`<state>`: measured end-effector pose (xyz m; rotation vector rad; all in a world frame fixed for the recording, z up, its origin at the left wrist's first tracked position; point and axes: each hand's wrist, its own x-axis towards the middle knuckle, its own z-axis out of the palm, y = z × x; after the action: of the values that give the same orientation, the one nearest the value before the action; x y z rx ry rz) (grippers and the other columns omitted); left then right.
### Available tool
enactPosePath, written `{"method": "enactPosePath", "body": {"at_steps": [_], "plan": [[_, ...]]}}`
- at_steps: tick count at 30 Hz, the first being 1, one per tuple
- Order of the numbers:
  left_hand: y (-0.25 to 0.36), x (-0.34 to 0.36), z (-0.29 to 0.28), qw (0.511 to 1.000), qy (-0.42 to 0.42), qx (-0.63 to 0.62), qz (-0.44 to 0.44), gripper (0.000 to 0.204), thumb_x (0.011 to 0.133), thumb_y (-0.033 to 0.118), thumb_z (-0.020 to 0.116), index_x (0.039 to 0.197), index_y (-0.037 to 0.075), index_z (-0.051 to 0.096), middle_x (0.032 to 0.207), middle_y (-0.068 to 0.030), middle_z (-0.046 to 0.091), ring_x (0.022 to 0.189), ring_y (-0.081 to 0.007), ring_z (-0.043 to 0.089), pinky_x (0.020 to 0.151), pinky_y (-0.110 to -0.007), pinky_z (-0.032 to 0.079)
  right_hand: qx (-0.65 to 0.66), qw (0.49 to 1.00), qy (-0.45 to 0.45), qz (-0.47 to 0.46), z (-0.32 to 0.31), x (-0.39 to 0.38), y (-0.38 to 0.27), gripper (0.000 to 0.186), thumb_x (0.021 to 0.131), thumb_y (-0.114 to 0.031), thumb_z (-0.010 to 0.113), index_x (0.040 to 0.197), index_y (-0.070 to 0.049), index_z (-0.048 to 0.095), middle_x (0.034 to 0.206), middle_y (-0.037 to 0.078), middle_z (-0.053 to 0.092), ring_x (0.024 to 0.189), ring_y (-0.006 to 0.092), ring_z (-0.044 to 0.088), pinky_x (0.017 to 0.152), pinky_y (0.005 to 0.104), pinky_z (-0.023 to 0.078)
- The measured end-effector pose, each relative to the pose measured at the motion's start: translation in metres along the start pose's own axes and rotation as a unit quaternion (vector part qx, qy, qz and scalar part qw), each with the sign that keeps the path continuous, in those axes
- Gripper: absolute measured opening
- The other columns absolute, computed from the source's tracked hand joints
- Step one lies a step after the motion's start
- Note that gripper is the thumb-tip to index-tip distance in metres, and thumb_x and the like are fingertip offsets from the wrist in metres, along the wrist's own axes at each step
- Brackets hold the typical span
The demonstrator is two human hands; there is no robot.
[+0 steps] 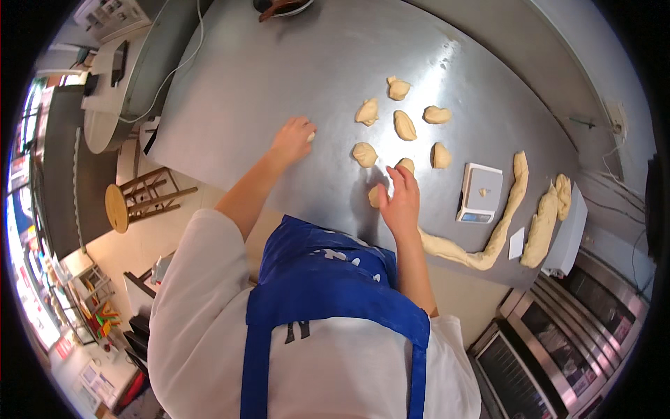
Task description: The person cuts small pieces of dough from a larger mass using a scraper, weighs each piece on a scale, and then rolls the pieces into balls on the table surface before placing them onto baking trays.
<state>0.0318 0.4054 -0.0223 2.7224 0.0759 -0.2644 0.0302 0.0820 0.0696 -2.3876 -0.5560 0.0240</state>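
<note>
1. Dough pieces (405, 126) lie in a loose cluster on the metal table (244, 105) in the head view, mostly with bare metal between them, which probably stops them sticking together.
2. The left hand (293, 140), well apart from that cluster, is curled palm-down over a pale lump (311, 137). Only the lump's edge shows; the bent fingers seem to keep it captive against the metal.
3. The right hand (403, 199) is half spread at the cluster's near edge, its thumb beside a rounded piece (375, 196) and its fingertips by a farther piece (405, 165). Whether it grips either, I cannot tell.
4. A long dough strip (481, 261) bends around the near side of the scale (490, 178), likely so its length fits on the table.
5. A dough scrap (484, 191) sits on the scale, presumably for weight; a thick roll (539, 232) lies farther right.
</note>
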Motion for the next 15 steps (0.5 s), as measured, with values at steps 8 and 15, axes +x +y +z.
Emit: {"method": "enactPosePath", "body": {"at_steps": [8, 15], "plan": [[-0.013, -0.028, -0.01, 0.655, 0.195, -0.625, -0.377, 0.025, 0.088, 0.023, 0.063, 0.111, 0.014, 0.06, 0.102, -0.0013, 0.063, 0.09, -0.0173, 0.06, 0.071, -0.036, 0.05, 0.051, 0.993, -0.045, 0.097, 0.065, 0.058, 0.026, 0.054, 0.081, -0.022, 0.072, 0.129, -0.003, 0.057, 0.122, 0.02, 0.059, 0.113, 0.0388, 0.055, 0.096, 0.0464, 0.046], [-0.079, -0.135, -0.035, 0.469, 0.11, -0.824, -0.299, 0.037, 0.097, 0.04, 0.052, 0.127, 0.017, 0.055, 0.1, -0.0011, 0.061, 0.086, -0.017, 0.058, 0.065, -0.033, 0.046, -0.118, 0.99, -0.075, -0.003, 0.097, 0.056, 0.013, 0.034, 0.08, -0.021, 0.071, 0.113, -0.013, 0.066, 0.114, 0.014, 0.061, 0.106, 0.0353, 0.057, 0.087, 0.0455, 0.053]]}}
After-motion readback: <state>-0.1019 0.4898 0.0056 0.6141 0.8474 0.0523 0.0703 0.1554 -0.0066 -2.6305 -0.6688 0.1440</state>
